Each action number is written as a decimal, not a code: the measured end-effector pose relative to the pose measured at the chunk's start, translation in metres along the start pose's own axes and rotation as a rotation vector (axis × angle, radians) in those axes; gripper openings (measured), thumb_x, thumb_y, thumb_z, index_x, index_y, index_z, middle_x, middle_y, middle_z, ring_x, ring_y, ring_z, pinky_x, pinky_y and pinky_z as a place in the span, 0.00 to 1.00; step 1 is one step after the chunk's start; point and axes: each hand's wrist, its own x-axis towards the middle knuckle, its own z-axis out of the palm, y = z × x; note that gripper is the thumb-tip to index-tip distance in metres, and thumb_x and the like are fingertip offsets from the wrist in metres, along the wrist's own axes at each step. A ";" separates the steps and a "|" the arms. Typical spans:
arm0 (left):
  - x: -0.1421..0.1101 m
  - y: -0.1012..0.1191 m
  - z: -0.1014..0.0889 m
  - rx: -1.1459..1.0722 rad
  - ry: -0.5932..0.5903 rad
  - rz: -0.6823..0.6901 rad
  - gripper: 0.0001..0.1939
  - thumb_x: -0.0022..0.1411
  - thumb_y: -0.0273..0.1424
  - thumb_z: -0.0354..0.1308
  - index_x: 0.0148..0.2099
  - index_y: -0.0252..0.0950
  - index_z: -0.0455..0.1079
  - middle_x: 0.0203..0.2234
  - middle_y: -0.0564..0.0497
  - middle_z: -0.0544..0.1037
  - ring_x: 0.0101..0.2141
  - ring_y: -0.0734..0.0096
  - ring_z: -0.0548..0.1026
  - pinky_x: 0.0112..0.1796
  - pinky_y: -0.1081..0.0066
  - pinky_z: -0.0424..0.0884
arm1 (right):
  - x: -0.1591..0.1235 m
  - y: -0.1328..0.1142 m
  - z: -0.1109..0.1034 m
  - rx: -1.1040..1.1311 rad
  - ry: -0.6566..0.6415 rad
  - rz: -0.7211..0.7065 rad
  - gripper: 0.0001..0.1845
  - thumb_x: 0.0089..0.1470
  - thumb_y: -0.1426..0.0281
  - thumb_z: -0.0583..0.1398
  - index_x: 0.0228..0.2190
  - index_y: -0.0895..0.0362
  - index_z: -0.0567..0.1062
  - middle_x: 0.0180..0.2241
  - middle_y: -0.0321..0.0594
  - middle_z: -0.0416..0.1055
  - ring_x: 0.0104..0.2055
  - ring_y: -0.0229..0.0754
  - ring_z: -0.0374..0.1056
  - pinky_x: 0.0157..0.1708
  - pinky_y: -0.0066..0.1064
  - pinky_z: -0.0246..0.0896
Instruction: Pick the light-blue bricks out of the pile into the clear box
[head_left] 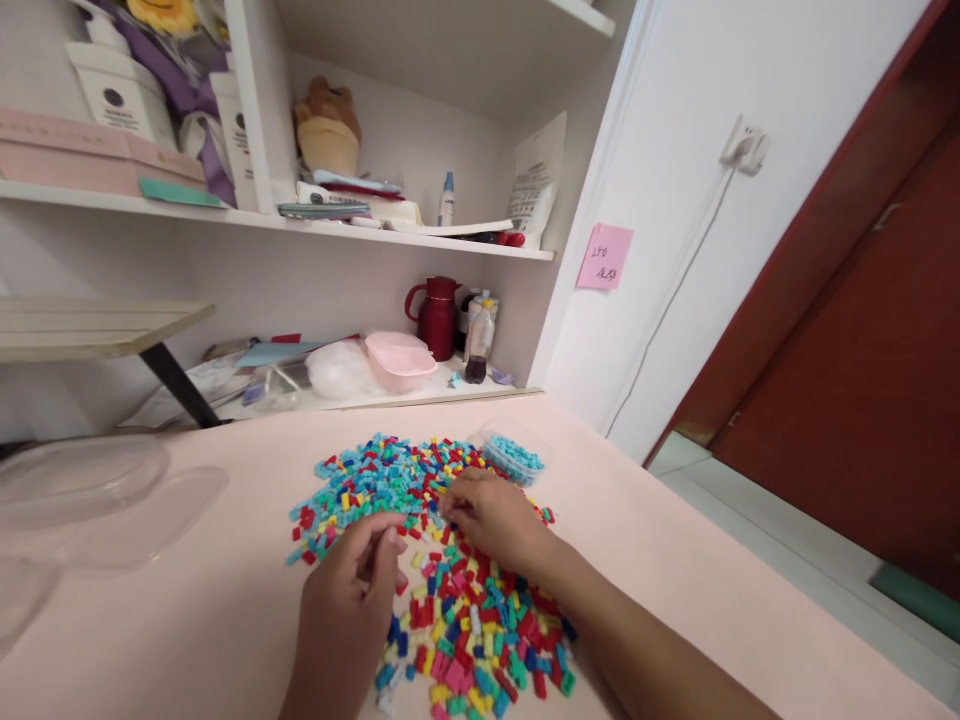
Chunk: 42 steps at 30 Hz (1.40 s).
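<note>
A wide heap of small plastic bricks (450,560) in teal, red, yellow, pink and blue lies spread on the pale pink table (225,600). My left hand (349,590) rests at the heap's near left edge, its fingers curled together in a pinch; what they hold is too small to name. Over the middle of the heap, my right hand (495,515) lies palm down with its fingers bent onto the bricks. A small clear tub (514,455) holding only teal bricks stands at the heap's far right edge, just beyond my right hand.
Clear plastic lids or trays (90,500) lie at the table's left. Behind the table are shelves with a red jug (437,315), a pink lidded box (400,360), bottles and papers. A white wall with a pink note (604,257) and a red door (862,380) stand to the right.
</note>
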 end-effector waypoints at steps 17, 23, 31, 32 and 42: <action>0.001 -0.008 0.000 -0.019 -0.042 -0.004 0.14 0.58 0.43 0.54 0.39 0.40 0.74 0.24 0.54 0.79 0.20 0.73 0.75 0.22 0.76 0.72 | -0.001 0.000 0.005 0.100 -0.015 -0.080 0.13 0.53 0.79 0.59 0.35 0.51 0.80 0.33 0.36 0.77 0.39 0.39 0.70 0.40 0.27 0.60; -0.002 0.001 0.003 -0.078 0.001 -0.030 0.13 0.58 0.41 0.54 0.37 0.40 0.74 0.23 0.54 0.77 0.21 0.73 0.75 0.20 0.77 0.70 | 0.001 0.004 0.009 0.053 -0.035 -0.032 0.15 0.55 0.76 0.58 0.39 0.47 0.80 0.35 0.36 0.76 0.41 0.41 0.70 0.43 0.29 0.60; -0.001 -0.002 0.001 -0.052 -0.038 -0.032 0.13 0.58 0.41 0.54 0.38 0.40 0.74 0.23 0.54 0.77 0.20 0.73 0.75 0.20 0.77 0.70 | 0.000 0.002 0.005 0.016 -0.066 -0.023 0.12 0.52 0.75 0.59 0.36 0.49 0.80 0.35 0.36 0.76 0.41 0.40 0.70 0.42 0.27 0.59; 0.000 -0.003 0.001 -0.036 -0.054 -0.021 0.13 0.58 0.41 0.53 0.37 0.40 0.74 0.23 0.54 0.77 0.20 0.74 0.75 0.21 0.77 0.70 | 0.000 0.001 0.004 0.000 -0.063 -0.023 0.11 0.52 0.75 0.60 0.34 0.50 0.80 0.34 0.35 0.76 0.40 0.40 0.70 0.41 0.27 0.58; -0.002 -0.001 0.004 -0.073 -0.048 -0.048 0.13 0.57 0.41 0.54 0.38 0.40 0.75 0.23 0.53 0.77 0.21 0.72 0.75 0.20 0.76 0.70 | -0.004 0.001 -0.002 -0.101 -0.063 0.001 0.18 0.52 0.77 0.55 0.38 0.47 0.80 0.37 0.36 0.76 0.41 0.40 0.70 0.36 0.26 0.58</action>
